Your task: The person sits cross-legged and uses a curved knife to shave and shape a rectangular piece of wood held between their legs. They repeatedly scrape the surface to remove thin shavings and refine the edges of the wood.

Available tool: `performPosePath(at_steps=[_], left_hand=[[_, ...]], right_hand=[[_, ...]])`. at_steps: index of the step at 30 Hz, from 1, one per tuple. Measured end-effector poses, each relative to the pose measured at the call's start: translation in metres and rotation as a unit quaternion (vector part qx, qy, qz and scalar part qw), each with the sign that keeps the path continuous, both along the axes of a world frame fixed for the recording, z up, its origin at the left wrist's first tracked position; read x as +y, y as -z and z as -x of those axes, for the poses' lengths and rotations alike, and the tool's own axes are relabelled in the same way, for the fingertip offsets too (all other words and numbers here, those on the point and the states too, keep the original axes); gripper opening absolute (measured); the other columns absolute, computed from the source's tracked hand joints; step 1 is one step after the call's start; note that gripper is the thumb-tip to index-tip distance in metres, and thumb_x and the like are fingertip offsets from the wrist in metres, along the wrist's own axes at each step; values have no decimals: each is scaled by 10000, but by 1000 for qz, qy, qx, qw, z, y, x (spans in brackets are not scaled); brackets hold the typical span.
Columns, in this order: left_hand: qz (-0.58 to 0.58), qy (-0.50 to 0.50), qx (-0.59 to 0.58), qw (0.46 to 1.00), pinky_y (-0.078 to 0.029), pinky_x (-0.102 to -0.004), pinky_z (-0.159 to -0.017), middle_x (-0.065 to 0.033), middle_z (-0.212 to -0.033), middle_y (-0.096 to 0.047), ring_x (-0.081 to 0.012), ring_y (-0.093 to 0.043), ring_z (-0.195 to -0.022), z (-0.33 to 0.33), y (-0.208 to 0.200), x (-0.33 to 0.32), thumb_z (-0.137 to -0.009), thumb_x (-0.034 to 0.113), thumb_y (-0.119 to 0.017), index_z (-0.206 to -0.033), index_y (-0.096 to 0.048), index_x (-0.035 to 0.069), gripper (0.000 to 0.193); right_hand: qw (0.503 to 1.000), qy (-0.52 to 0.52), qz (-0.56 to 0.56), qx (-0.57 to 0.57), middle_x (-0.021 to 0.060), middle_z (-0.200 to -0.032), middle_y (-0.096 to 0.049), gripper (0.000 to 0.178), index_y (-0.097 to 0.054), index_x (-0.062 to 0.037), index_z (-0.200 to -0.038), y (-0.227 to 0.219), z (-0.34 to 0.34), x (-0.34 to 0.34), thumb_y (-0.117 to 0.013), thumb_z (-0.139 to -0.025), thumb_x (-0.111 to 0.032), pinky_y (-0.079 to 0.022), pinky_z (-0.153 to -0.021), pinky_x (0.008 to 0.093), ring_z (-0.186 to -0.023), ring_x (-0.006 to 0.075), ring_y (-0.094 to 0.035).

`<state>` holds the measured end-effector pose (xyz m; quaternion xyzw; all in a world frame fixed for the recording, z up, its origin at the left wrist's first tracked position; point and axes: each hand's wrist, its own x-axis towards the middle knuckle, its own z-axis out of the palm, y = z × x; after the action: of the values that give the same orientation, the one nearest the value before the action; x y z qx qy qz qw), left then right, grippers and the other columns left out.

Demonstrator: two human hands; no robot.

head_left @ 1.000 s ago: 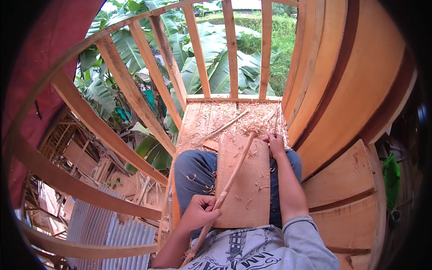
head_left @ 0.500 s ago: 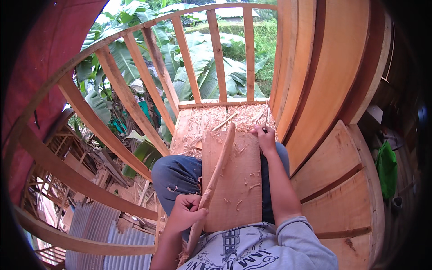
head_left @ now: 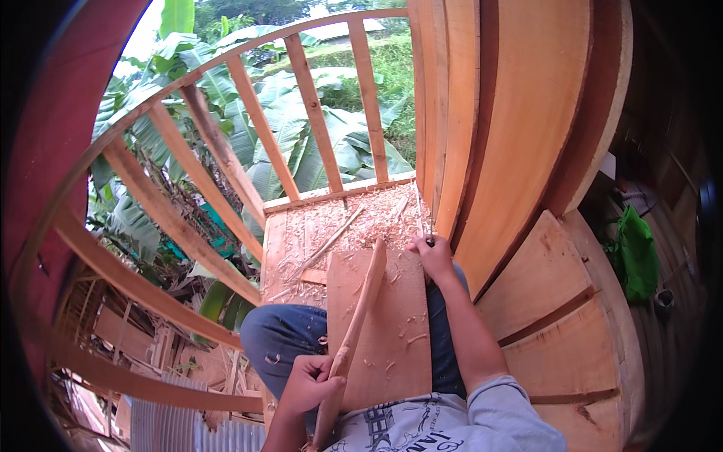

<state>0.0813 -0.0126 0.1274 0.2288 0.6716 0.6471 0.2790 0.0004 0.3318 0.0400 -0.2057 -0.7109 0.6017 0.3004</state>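
Note:
My left hand [head_left: 309, 384] is wrapped round the lower part of a long, slightly curved wooden stick [head_left: 361, 307], which slants up and away over my lap. Beneath the stick a flat wooden board [head_left: 395, 339] lies across my thighs, dotted with curled shavings. At the board's far right corner my right hand [head_left: 435, 258] grips a knife [head_left: 430, 239] by its dark handle. Its thin blade points away from me and stands apart from the stick. Part of the handle is hidden by my fingers.
Wood shavings [head_left: 376, 211] and thin offcuts cover the plank floor ahead. A slatted wooden railing [head_left: 310, 113] curves round the front and left, with banana plants beyond. Tall wooden panels [head_left: 520, 113] rise close on my right. A green bag [head_left: 636, 255] hangs farther right.
The view has swung right and tilted up a little, so everything sits further left and lower. Both hands keep their grips; the knife remains near the board's far right corner.

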Motion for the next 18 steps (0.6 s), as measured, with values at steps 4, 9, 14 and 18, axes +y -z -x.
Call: performPosePath(at_steps=[4,9,14,18], left_hand=[[7,4,-23,1000,-271,-198,-491,73,-558,-400,-6,-338,-562,16,1,8,-693,20,-683,-553,-320,112,400],[27,0,-14,1000,-277,-199,-493,67,-563,-403,-10,-344,-564,41,10,15,-684,48,-687,-565,-327,101,382],[18,8,-46,999,-244,-218,-465,59,-520,-344,-20,-306,-522,63,18,26,-661,45,-680,-556,-293,95,404],[11,2,-84,996,-212,-233,-450,56,-503,-304,-34,-275,-495,76,31,27,-643,67,-691,-557,-270,94,431]], right_hand=[[998,-5,-31,-53,90,-707,-684,300,-687,14,-747,0,9,-3,-607,-863,-251,-471,-657,277,-647,127,-611],[998,-12,-16,-63,85,-736,-687,316,-672,30,-759,16,23,0,-574,-892,-240,-469,-694,263,-688,115,-608],[999,35,3,34,74,-778,-680,259,-649,20,-801,33,21,8,-541,-915,-187,-455,-722,261,-736,122,-591],[984,94,-124,90,92,-688,-628,219,-551,-4,-695,16,5,-13,-559,-890,-104,-438,-651,279,-680,141,-562]])
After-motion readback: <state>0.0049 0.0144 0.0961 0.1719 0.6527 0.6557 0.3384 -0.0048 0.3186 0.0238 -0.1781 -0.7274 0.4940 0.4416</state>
